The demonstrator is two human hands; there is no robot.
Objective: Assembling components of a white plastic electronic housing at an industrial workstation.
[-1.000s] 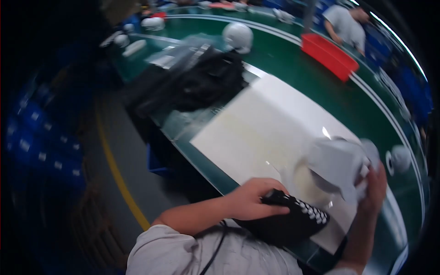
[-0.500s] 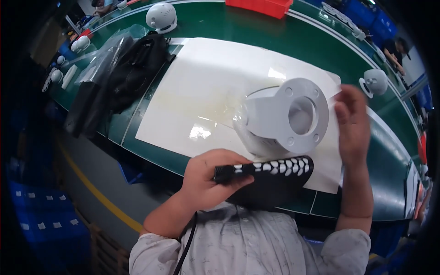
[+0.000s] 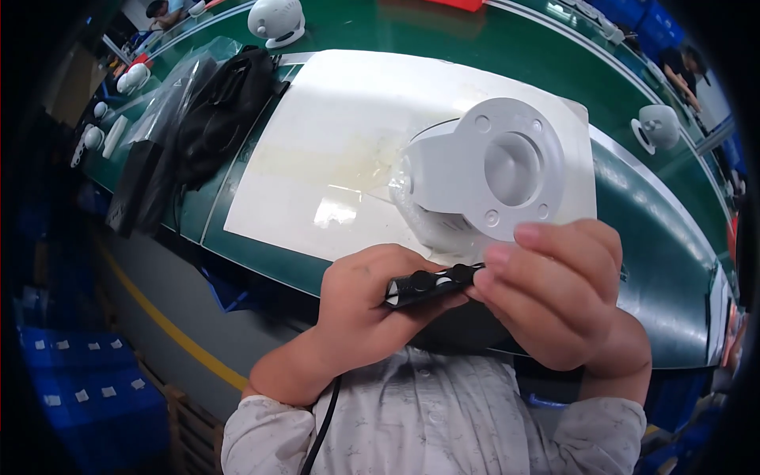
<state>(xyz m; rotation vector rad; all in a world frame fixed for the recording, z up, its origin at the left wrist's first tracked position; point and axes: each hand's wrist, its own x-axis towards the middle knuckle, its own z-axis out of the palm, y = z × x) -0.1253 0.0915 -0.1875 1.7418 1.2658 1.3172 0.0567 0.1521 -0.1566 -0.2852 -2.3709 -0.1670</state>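
Close above the person's chest, the left hand [image 3: 360,313] and right hand [image 3: 554,297] each close their grip on one end of a slim black bar with round studs [image 3: 431,285]; fingers hide both ends. Its long axis runs left-right. Behind stands a white plastic dome camera [image 3: 487,178] on white paper [image 3: 340,134] covering the green table [image 3: 657,229].

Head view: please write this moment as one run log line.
left hand: grips black strip | right hand: pinches strip end | white flanged housing: lying on white sheet, untouched
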